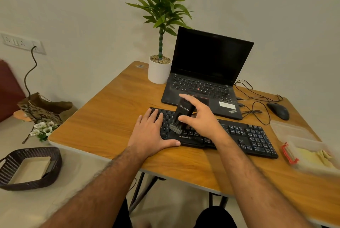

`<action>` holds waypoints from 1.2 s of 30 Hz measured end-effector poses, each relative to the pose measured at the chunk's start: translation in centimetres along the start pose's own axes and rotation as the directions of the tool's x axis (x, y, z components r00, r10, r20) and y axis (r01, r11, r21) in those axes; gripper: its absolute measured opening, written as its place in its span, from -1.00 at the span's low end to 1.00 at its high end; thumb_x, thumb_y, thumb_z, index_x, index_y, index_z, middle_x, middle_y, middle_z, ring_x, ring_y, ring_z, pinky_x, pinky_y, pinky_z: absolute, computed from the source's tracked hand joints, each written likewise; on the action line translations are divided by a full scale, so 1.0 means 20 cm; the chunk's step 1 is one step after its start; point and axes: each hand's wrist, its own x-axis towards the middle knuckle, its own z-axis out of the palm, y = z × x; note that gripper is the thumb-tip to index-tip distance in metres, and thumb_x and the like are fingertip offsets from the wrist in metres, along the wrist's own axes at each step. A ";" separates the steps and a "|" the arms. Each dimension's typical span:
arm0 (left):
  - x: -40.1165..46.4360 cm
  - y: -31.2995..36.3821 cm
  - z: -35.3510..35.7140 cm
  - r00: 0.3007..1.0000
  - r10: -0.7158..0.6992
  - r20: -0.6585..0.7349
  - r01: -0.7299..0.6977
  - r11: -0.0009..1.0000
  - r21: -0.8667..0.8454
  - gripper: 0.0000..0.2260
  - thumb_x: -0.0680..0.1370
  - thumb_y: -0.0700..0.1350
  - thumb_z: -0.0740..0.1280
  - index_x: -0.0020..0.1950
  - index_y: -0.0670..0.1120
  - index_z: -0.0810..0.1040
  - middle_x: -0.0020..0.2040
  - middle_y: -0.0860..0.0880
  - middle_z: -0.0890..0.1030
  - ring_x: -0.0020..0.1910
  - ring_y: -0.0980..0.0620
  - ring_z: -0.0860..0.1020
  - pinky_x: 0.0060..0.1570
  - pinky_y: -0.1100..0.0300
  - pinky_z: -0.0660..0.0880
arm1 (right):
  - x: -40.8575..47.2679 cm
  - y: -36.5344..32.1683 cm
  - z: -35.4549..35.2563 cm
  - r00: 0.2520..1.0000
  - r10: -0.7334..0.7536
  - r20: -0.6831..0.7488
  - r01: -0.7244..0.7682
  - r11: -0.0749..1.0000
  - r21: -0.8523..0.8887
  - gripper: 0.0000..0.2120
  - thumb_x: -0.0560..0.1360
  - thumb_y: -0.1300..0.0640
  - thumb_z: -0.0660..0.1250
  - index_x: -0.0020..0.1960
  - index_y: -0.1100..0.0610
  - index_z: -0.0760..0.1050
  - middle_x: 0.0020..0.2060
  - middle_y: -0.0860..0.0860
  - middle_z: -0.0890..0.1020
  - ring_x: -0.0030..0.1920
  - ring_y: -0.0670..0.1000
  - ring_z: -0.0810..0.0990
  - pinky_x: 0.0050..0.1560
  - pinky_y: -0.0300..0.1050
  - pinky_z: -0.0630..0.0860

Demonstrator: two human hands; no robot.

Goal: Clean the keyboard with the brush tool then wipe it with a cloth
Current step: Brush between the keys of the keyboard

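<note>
Home desk corner, not an office. Folding wooden table (110, 110) against plain wall; on it laptop (206, 73), potted plant (159, 70), mouse (278, 111). Left of table: wall socket (22, 43), wicker basket (31, 168), paper bag (42, 107) on bedding.

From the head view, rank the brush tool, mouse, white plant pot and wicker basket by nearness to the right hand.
1. Brush tool, in the right hand.
2. White plant pot, far left of it.
3. Mouse, right; too close to the pot to rank firmly.
4. Wicker basket, far left, off the table.

One keyboard (237, 135), one brush (179, 119), two hands (200, 120)
</note>
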 end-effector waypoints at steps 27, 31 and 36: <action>0.00 -0.01 0.00 1.000 0.017 -0.012 -0.018 0.999 -0.036 0.18 0.25 0.63 0.18 0.63 -0.09 0.01 0.63 -0.06 0.04 0.61 -0.06 -0.08 0.57 -0.11 -0.05 | -0.19 -0.07 -0.05 0.999 0.039 0.029 -0.028 0.952 -0.304 -0.39 0.51 0.16 0.38 0.45 -0.23 0.28 0.20 -0.09 0.55 0.10 -0.10 0.56 0.08 -0.04 0.62; -0.01 0.00 -0.01 1.000 0.020 -0.007 -0.020 0.999 -0.035 0.16 0.26 0.62 0.19 0.63 -0.09 0.02 0.64 -0.06 0.04 0.61 -0.07 -0.09 0.57 -0.10 -0.05 | -0.17 -0.09 0.02 0.988 0.063 -0.138 -0.090 0.976 -0.199 -0.35 0.52 0.18 0.40 0.47 -0.23 0.24 0.19 -0.12 0.52 0.13 -0.10 0.54 0.11 -0.08 0.60; -0.01 0.00 -0.01 1.000 0.016 -0.011 -0.017 0.999 -0.034 0.15 0.26 0.62 0.17 0.63 -0.08 0.03 0.64 -0.06 0.04 0.61 -0.06 -0.09 0.57 -0.10 -0.06 | -0.25 -0.07 0.06 0.995 0.068 -0.079 -0.071 0.997 -0.034 -0.37 0.50 0.22 0.41 0.44 -0.22 0.30 0.15 -0.20 0.47 0.09 -0.25 0.51 0.10 -0.21 0.59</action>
